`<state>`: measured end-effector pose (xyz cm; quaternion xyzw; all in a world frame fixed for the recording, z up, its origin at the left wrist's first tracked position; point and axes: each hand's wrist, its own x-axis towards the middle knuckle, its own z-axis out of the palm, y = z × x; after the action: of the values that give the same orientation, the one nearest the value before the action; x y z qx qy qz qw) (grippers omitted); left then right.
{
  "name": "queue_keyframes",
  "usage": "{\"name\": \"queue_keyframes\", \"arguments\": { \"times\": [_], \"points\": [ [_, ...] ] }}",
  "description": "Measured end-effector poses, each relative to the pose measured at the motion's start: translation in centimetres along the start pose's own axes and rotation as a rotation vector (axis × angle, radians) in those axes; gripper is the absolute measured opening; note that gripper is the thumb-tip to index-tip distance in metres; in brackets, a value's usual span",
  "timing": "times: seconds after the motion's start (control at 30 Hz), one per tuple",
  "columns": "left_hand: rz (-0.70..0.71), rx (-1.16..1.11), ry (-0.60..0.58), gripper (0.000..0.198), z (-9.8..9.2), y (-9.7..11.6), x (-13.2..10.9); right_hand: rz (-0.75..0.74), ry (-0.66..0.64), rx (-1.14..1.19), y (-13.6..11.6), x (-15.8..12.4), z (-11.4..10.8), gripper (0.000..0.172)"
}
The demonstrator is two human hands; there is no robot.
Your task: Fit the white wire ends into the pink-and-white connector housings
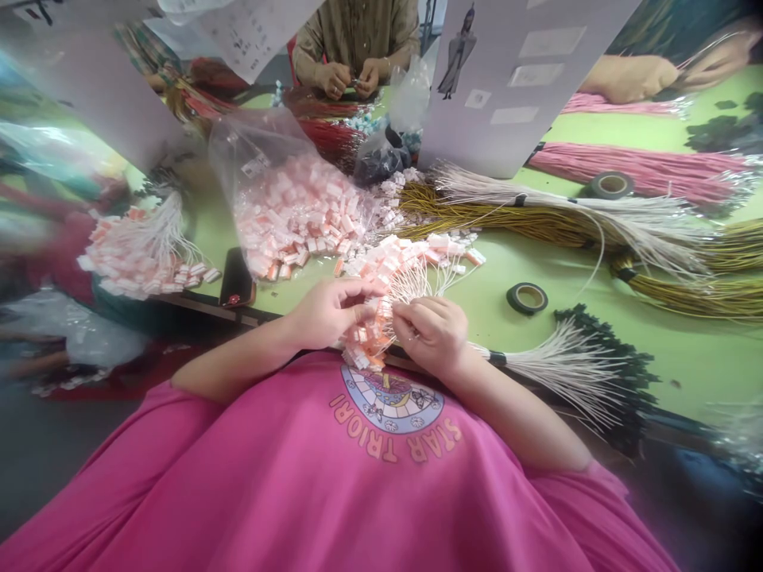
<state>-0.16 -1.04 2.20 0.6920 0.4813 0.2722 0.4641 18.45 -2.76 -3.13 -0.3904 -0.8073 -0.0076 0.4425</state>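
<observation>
My left hand (334, 314) is closed in a pinch at a small pale-pink plastic connector, at the edge of a wire bundle. Close to its right, my right hand (435, 330) is curled with thumb and fingertips pressed together on a thin white wire. Between and behind both hands fans the bundle of white wires (411, 282), its ends capped with pink and white connectors (381, 258). More of these connectors, some orange, hang at the table edge by my shirt. The fingers partly hide the exact piece in each pinch.
A clear bag of pink connectors (298, 206) stands behind my left hand, beside a phone (237, 278). To the right lie a black tape roll (527, 298), a wire bundle with black ends (560, 361) and yellow wires (501, 221). A divider (506, 95) separates co-workers' places.
</observation>
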Motion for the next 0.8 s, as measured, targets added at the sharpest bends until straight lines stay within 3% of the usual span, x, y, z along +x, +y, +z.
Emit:
{"name": "queue_keyframes", "arguments": {
  "times": [0.2,0.27,0.57,0.8],
  "points": [
    [-0.066,-0.131,-0.03,0.022,-0.26,0.29,-0.19,0.252,0.026,0.142,-0.3,0.22,-0.07,0.017],
    [-0.083,-0.163,-0.016,0.024,-0.41,0.41,-0.3,0.276,0.022,0.158,-0.39,0.29,-0.1,0.017],
    [-0.16,-0.167,-0.02,0.023,-0.13,0.15,-0.29,0.115,0.011,0.043,-0.08,-0.14,-0.08,0.019],
    [-0.026,-0.002,-0.027,0.022,0.05,0.11,0.04,-0.075,-0.005,-0.065,0.16,-0.18,0.0,0.021]
  ]
}}
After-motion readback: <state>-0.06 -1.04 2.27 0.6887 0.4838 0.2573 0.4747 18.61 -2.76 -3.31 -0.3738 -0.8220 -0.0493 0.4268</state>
